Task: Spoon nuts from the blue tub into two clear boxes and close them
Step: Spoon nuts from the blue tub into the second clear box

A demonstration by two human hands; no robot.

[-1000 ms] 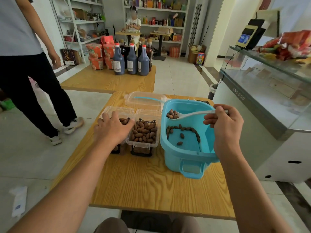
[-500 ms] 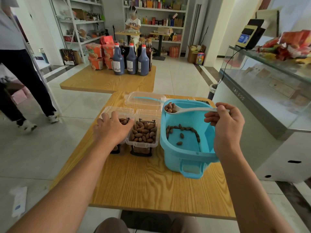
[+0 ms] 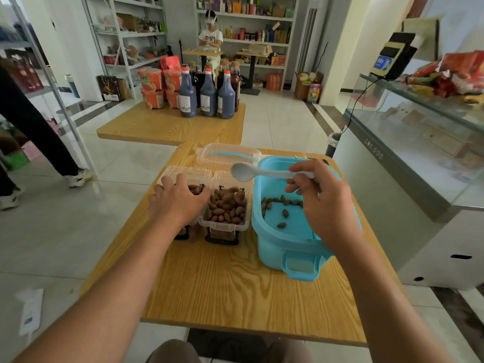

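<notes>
Blue plastic makes up the tub [image 3: 293,247], and it sits on the wooden desk [image 3: 222,289]. Everything else is easy to find from the tub. Only a few brown nuts [image 3: 281,208] lie on its floor. Just left of the tub, touching it, stands a clear box [image 3: 224,218] piled high with nuts. Next to that box, further from the tub, is the second clear box [image 3: 183,176]. The left hand [image 3: 178,203] rests on top of it with fingers spread, so most of it is hidden. Both boxes have their lids flipped back. Behind the tub's far left corner lies a clear lid [image 3: 227,155].

The right hand [image 3: 322,203] pinches the handle of a pale spoon [image 3: 243,172]. The spoon's bowl hangs over the tub's left rim, above the full box. I cannot see any nuts in it.

The nuts look small, hard and smooth, so they probably roll and slip off a spoon easily. The boxes look thin and light, so I think they could slide or tip. It seems best to hold a box by its side walls and press the lid down at the edge.
</notes>
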